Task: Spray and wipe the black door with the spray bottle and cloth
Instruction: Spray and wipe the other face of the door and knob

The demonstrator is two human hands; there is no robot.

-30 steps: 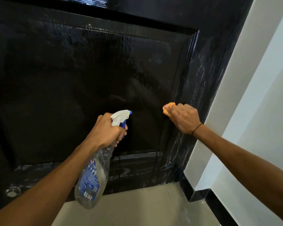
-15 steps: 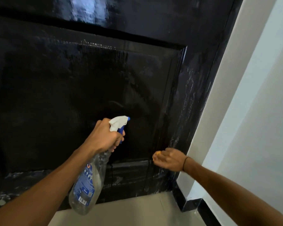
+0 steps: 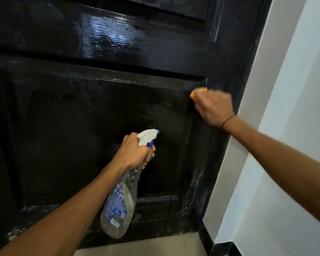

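The glossy black door [image 3: 85, 126] fills most of the view, wet streaks shining on its upper rail. My left hand [image 3: 133, 152] grips the neck of a clear spray bottle [image 3: 119, 206] with a blue label and a white and blue trigger head, nozzle pointing at the lower panel. My right hand [image 3: 213, 108] is fisted around an orange cloth [image 3: 197, 91], of which only a small bit shows above the knuckles. It presses the cloth against the upper right corner of the lower panel, by the raised moulding.
A white wall [image 3: 284, 145] stands close on the right, with a black skirting [image 3: 222, 246] along its foot. Pale floor tiles [image 3: 146, 248] show below the door. White scuffs mark the door's lower right edge.
My right hand with the cloth dropped to the bottom of the panel's right edge, then rose to its top right corner. The left hand and bottle stayed roughly in place; the view tilted up.
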